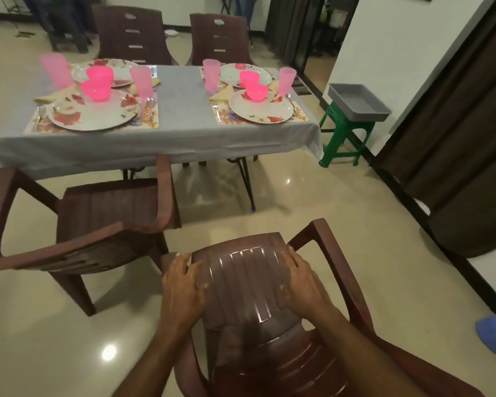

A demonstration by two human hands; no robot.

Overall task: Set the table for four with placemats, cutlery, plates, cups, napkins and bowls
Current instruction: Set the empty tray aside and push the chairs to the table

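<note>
Both hands grip the backrest of a brown plastic chair [249, 285] that stands well back from the table [181, 133]; the left hand [182, 287] has its fingers curled over the top left edge, the right hand [301, 285] clamps the top right edge in the same way. The table looks fully laid: four floral plates, such as the near-right plate [259, 108], each sit on a placemat with a pink bowl [257, 91] on top, pink cups [286, 81] beside, folded napkins [221, 96] and cutlery [216, 108] alongside. The setting itself seems done; the step in hand appears to be placing chairs. A second chair [98, 222] stands at the near-left place, turned at an angle; the near-right place has none. The next move probably calls for sliding the held chair forward to that gap without nudging the hanging tablecloth [166, 151].
</note>
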